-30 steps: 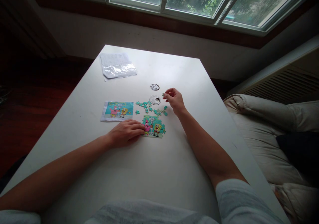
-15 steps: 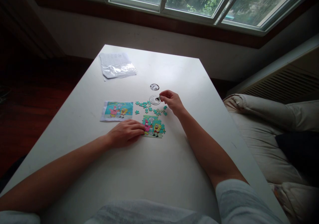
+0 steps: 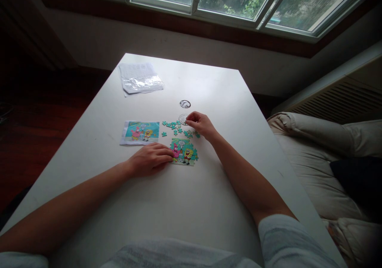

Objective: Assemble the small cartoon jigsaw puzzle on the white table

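A partly assembled cartoon jigsaw puzzle [image 3: 185,152] lies on the white table, its right and upper edges uneven. My left hand [image 3: 152,158] rests palm down, with its outstretched fingertips touching the puzzle's left edge. Beyond the puzzle, my right hand [image 3: 200,124] is closed in a pinch on a small puzzle piece, mostly hidden by the fingers. It hovers over loose teal pieces [image 3: 173,125] and partly covers a round metal table fitting [image 3: 182,119]. Left of the pieces lies a picture sheet [image 3: 142,132] showing the same cartoon characters.
A round opening [image 3: 185,104] sits in the table [image 3: 179,204] beyond the fitting. Papers in a clear plastic sleeve [image 3: 141,78] lie near the far left corner. A beige padded seat [image 3: 301,168] stands along the right side, and a window is ahead.
My right hand has moved slightly left and nearer to me, now covering part of the metal fitting and the rightmost loose pieces. My left hand stays at the puzzle's edge.
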Motion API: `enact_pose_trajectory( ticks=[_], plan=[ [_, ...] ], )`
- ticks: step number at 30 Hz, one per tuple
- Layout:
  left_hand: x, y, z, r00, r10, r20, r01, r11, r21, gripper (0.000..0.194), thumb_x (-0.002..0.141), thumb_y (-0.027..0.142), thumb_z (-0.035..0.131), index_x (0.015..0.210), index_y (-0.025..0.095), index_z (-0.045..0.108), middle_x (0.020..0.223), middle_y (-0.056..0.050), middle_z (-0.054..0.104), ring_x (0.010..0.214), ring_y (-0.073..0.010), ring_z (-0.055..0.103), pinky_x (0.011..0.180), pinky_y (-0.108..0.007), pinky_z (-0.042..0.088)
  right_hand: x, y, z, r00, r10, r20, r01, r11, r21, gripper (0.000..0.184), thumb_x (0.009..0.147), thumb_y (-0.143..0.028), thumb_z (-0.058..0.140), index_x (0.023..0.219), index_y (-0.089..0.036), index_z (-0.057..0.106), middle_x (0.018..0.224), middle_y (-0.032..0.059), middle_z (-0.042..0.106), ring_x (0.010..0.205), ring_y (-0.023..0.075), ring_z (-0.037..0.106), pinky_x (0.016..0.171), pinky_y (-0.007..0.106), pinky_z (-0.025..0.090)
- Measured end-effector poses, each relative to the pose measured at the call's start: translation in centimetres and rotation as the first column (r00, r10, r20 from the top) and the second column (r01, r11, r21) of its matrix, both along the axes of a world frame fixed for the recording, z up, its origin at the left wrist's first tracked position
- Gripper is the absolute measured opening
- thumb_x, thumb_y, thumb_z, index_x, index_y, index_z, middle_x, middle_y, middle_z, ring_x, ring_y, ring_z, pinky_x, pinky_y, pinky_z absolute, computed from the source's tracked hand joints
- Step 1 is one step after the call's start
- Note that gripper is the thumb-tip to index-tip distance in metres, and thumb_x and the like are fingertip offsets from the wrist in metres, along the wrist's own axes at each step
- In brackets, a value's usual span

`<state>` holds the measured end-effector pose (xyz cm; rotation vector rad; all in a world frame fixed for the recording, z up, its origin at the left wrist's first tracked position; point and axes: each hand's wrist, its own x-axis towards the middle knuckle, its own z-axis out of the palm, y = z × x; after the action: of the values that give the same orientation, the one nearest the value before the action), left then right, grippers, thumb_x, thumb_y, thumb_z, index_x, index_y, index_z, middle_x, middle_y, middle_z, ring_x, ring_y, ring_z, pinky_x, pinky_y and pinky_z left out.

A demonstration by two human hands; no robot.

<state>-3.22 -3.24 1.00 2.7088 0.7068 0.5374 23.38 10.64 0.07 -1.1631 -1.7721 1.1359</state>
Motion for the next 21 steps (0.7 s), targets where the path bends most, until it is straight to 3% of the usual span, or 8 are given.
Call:
enact_pose_trajectory(
  ticks=[6,11,16,21],
  plan=[
    [0.0,0.0,-0.1,0.999,0.014,0.039,-0.014,1.0,-0.01,0.026,0.1,0.02,0.049,0.119,0.023,0.066,0.124,-0.006,0.071,0.112,-0.0209,0.064,0.097,-0.036,0.049,-1.2,-1.5,0.3,0.986,0.11,0.121,-0.116,0.992,0.045,0.017,0.08,-0.034,0.07,0.09,-0.02,0.07,0.079,-0.0005,0.068,0.069,0.0131,0.056,0.065,0.026,0.044],
    [-0.1,0.0,0.0,0.978,0.195,0.08,-0.196,0.98,0.014,0.02,0.1,0.022,0.05,0.107,0.022,0.069,0.107,-0.006,0.074,0.097,-0.02,0.064,0.089,-0.036,0.048,-2.5,-3.5,1.0,0.944,0.214,0.251,-0.247,0.963,0.108,0.017,0.083,-0.023,0.065,0.098,-0.022,0.074,0.076,-0.0012,0.069,0.069,0.0124,0.057,0.07,0.026,0.044],
    [-0.7,0.6,-0.3,0.892,0.433,0.129,-0.439,0.898,0.019,0.019,0.099,0.022,0.05,0.098,0.022,0.069,0.099,-0.003,0.074,0.094,-0.0207,0.064,0.091,-0.038,0.047,-4.0,-5.4,1.6,0.934,0.159,0.321,-0.231,0.952,0.203,0.01,0.083,-0.017,0.065,0.088,-0.021,0.072,0.077,-0.0011,0.069,0.07,0.0124,0.057,0.07,0.025,0.042],
    [-1.0,1.1,-0.6,0.801,0.587,0.12,-0.592,0.806,0.005,0.019,0.097,0.022,0.051,0.093,0.023,0.07,0.097,-0.003,0.073,0.098,-0.0226,0.064,0.095,-0.041,0.044,-5.4,-6.9,1.3,0.938,0.18,0.297,-0.256,0.936,0.241,0.005,0.087,-0.022,0.065,0.089,-0.022,0.07,0.077,-0.0012,0.067,0.07,0.0134,0.055,0.069,0.025,0.04]
  ],
)
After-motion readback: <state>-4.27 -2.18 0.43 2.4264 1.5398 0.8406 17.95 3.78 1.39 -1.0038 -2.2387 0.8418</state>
